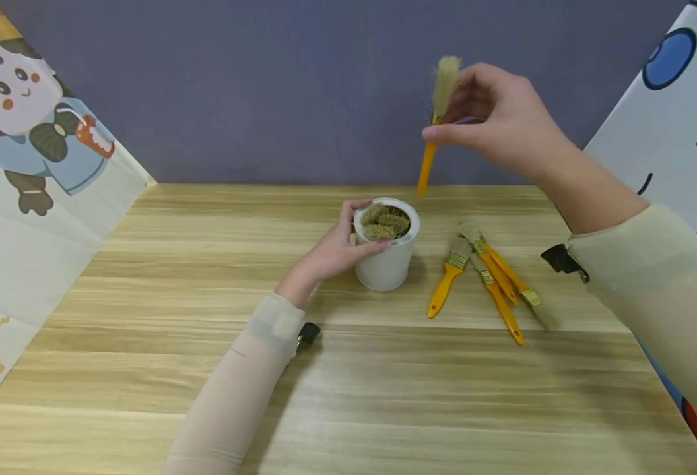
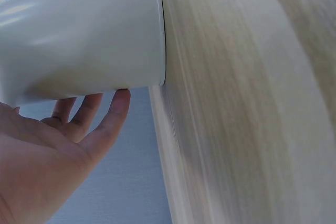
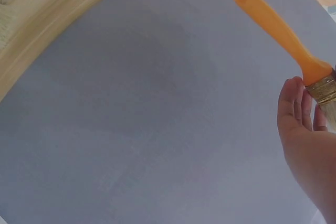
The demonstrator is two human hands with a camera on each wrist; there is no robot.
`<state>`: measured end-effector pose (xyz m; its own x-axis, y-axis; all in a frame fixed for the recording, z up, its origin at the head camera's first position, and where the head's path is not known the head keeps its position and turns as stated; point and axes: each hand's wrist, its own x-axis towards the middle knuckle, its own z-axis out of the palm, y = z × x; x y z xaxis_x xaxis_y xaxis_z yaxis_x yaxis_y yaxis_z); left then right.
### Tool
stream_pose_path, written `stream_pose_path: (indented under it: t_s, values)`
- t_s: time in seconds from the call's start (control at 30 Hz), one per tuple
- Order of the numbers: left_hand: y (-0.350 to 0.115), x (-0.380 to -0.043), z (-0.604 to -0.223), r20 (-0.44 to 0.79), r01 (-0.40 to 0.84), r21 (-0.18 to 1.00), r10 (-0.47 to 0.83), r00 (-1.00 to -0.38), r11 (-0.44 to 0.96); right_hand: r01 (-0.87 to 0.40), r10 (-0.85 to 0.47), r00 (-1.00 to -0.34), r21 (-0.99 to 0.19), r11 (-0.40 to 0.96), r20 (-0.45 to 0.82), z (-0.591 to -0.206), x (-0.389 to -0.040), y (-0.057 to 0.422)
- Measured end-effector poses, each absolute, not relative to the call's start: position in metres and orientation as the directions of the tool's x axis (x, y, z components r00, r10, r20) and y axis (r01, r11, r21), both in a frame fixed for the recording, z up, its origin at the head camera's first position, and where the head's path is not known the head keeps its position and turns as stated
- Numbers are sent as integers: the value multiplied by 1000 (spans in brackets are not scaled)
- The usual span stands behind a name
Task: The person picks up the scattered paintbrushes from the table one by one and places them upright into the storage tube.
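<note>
My left hand [image 1: 345,247]: gripped the white cup [image 1: 386,267], bristle tufts [image 1: 382,227] inside; one brush [image 1: 441,97]: aloft, handle down, pinched in my right hand [image 1: 499,122], a loading step, I judged, which called for lowering it in; loose brushes [image 1: 500,306]: lay rightmost on the table [image 1: 146,330].

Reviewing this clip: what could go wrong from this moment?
The held brush could twist or slip, since the right hand pinches it around the metal band, leaving the orange handle hanging free.

If that handle is lowered into the white cup, it might snag on the bristly tufts crowding the opening; a push could also tip the cup if the left hand loosens.

Picking one of the overlapping brushes might drag its neighbours.
</note>
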<state>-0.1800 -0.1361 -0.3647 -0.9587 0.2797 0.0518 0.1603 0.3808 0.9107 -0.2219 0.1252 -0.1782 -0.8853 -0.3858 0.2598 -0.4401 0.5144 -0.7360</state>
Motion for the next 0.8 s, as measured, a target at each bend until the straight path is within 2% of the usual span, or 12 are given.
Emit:
stream_pose_path:
  t_s: [0.4,0.8]
  values:
    - [-138,-180,-365,59,172,913,298,-953,370,-507,-467,-840,-706,495,276,-194,-217,107]
    - [-140,-179,-366,60,170,919,300,-952,355,-471,-520,-836,-716,515,175,-215,-218,93]
